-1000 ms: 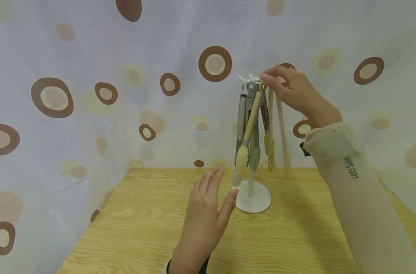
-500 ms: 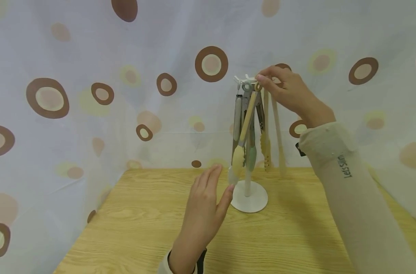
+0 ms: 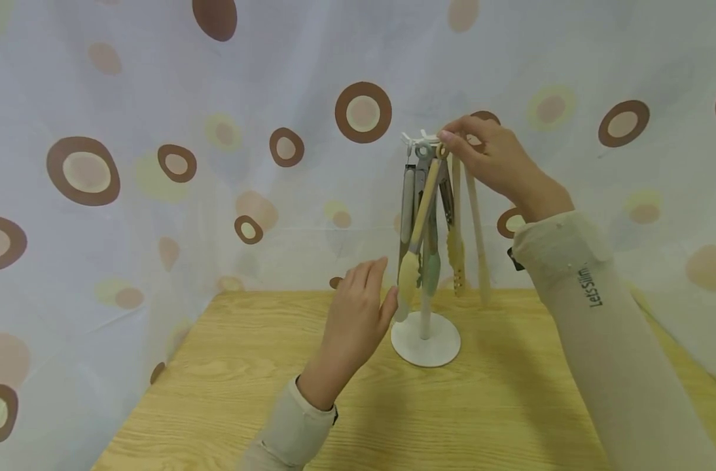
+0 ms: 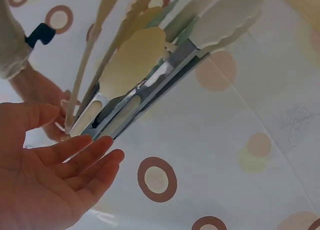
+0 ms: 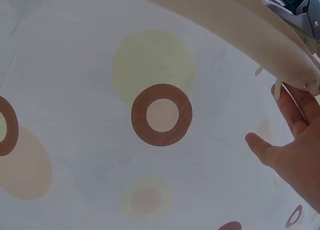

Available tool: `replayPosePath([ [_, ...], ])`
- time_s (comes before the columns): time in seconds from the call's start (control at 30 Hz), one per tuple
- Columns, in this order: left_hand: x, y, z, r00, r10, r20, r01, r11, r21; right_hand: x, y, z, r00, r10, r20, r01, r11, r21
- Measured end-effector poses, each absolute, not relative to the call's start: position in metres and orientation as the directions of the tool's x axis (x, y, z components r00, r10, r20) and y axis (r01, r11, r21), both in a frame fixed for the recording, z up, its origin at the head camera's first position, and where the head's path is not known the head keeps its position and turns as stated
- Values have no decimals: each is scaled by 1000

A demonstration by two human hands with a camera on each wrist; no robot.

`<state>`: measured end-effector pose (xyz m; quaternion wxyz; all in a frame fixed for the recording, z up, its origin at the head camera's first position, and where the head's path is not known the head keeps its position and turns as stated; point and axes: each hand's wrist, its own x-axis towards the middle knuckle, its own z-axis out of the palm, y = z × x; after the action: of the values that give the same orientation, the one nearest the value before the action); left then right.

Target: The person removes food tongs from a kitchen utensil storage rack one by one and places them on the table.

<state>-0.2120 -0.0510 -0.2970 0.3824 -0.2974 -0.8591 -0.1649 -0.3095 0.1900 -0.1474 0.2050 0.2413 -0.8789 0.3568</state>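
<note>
A white utensil rack [image 3: 425, 350] stands upright on the table. From its top hooks [image 3: 413, 139] hang several kitchen tools. Tongs with a yellow handle [image 3: 426, 199] slant down at the front, their yellow head [image 4: 132, 60] lowest. Beside them hang green-headed tongs [image 3: 431, 275] and pale-headed tongs [image 4: 227, 20]. My right hand [image 3: 502, 157] pinches the rack's top edge, just above the yellow ring; a fingertip lies behind a hook [image 5: 278, 88]. My left hand [image 3: 358, 314] stays beside the tong heads, fingers extended, palm toward them, holding nothing.
Two long, pale tools [image 3: 477, 229] hang at the rack's right, under my right hand. The rack stands toward the far edge of the wooden table [image 3: 246, 366]. Behind and at the sides hangs a white curtain [image 3: 311, 52] with brown and yellow spots.
My left hand has risen slightly, nearer the level of the yellow tong head. The right hand keeps its place at the rack's top, and the view has shifted a little.
</note>
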Motion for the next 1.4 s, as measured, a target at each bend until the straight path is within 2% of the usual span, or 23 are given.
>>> replayPosePath([
  [0.17, -229, -50, -294, -517, 414, 749, 608, 793, -18, -309, 189, -148, -801, -277, 530, -570, 622, -537],
  [0.4, -250, -47, -288, -468, 428, 774, 581, 808, -96, -306, 189, -146, -802, -279, 529, -569, 626, -533],
  [0.67, -277, -45, -284, -451, 454, 769, 618, 780, -98, -307, 189, -145, -795, -289, 534, -580, 622, -526],
  [0.93, -309, -40, -284, -423, 427, 799, 782, 617, 85, -307, 188, -146, -804, -280, 525, -570, 615, -545],
  [1.13, -324, -34, -280, -411, 409, 814, 832, 534, 152, -307, 188, -147, -805, -274, 527, -569, 612, -550],
  [1.4, -335, -28, -276, -511, 446, 735, 845, 416, 336, -308, 189, -147, -804, -264, 533, -565, 618, -546],
])
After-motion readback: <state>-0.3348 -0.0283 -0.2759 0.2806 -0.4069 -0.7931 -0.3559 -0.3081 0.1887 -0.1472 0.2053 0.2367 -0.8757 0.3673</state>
